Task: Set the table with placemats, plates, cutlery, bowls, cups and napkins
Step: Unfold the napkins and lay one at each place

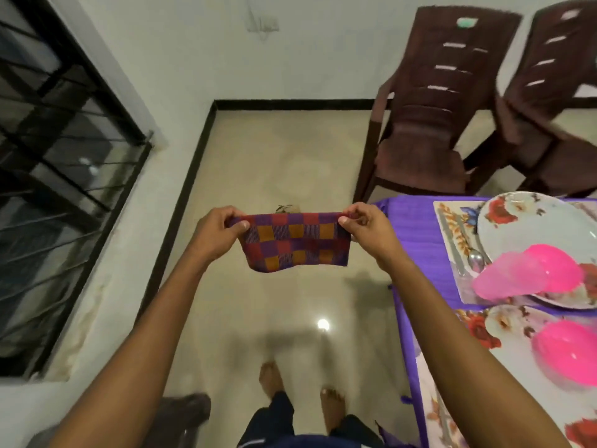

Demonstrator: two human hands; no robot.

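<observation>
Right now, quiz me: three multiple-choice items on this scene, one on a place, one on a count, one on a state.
1. Where is the checked napkin?
A. On a plate
B. Held in the air over the floor
C. Draped on a chair

2. How many pink bowls show on the table?
A. Two
B. Four
C. None

3. How are the hands?
A. Both hang open
B. Only one holds the napkin
C. Each pinches a top corner

Answers:
1 B: it hangs between the hands, left of the table.
2 A: one pink bowl near a plate, another nearer.
3 C: left hand and right hand each pinch a corner.
</observation>
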